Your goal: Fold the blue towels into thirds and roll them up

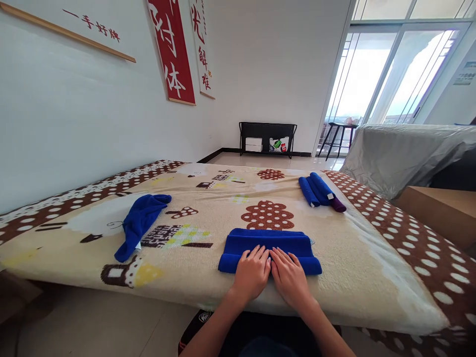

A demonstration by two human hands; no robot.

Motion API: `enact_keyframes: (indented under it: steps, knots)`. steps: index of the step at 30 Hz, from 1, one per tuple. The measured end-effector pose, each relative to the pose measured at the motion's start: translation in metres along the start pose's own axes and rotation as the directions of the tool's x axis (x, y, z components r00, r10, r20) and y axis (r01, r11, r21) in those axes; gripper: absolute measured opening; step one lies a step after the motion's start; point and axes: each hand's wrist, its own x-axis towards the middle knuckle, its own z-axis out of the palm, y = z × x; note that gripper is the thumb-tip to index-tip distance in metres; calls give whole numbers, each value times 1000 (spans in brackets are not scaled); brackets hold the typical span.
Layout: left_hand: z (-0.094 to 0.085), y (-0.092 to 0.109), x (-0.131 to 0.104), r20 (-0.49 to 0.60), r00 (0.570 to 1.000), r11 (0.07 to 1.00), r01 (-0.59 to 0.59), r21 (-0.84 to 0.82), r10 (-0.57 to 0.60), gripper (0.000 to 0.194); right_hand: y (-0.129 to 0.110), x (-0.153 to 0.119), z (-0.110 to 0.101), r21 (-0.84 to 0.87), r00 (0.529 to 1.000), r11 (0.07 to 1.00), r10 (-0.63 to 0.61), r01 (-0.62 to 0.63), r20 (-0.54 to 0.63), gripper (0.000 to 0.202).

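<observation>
A blue towel (266, 244) lies in front of me on the bed, its near edge rolled into a tube and its far edge raised in a fold. My left hand (254, 270) rests palm down on the near roll, fingers stretched forward over it. Beside it, my right hand (289, 271) lies the same way, and the fingertips of the two hands nearly meet at the towel's middle. A small white tag pokes out at the towel's right side. Whatever is under my palms is hidden.
A crumpled blue towel (143, 223) lies to the left. Rolled blue towels (316, 189) and a purple roll (338, 205) sit at the right, on the patterned blanket (353, 258). Beyond the bed's right side stand a cardboard box (439, 213) and a sheet-covered piece (394, 153).
</observation>
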Motion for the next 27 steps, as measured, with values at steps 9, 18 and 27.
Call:
enact_keyframes:
  steps: [9,18,27]
  knots:
    - [-5,-64,-18,-160,958,961,257,106,-239,43,82,-1,-1,-118,962,956,262,-269,-76,47]
    - [-28,-87,-71,-284,953,982,-55,180,106,43,126,-60,-9,-127,941,986,-138,104,-307,37]
    - [-24,-75,-66,-222,962,983,-136,126,162,55,114,-60,-16,-210,964,974,-134,85,-230,41]
